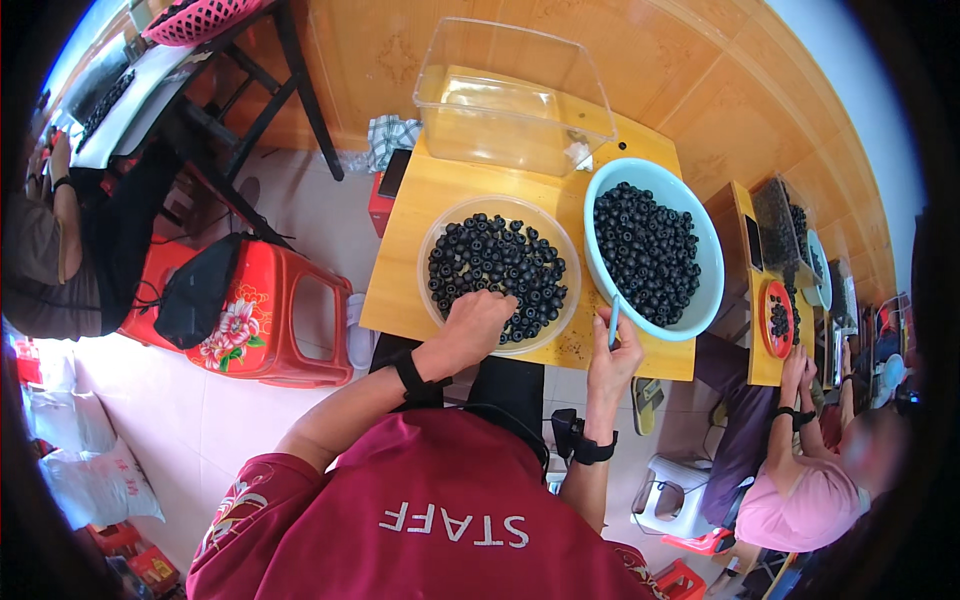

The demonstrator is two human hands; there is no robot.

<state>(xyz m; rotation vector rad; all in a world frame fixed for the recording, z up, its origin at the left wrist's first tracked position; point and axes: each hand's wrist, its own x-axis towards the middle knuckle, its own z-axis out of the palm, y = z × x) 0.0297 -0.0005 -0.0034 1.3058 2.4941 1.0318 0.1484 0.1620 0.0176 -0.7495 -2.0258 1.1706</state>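
A shallow clear round tray holds many small round black pieces, several showing a hole like beads. My left hand reaches into its near side, fingers curled down and closed among the pieces. What the fingertips pinch is hidden. To the right, my right hand is upright at the table's front edge. It grips a slim light blue stick-like tool, whose upper end overlaps the near rim of a light blue basin. That basin is heaped with the same black pieces.
All this stands on a yellow wooden table against a wood-panelled wall. A clear plastic bin sits at the back. On the left is a red stool with a black bag. Two people work at other tables, left and right.
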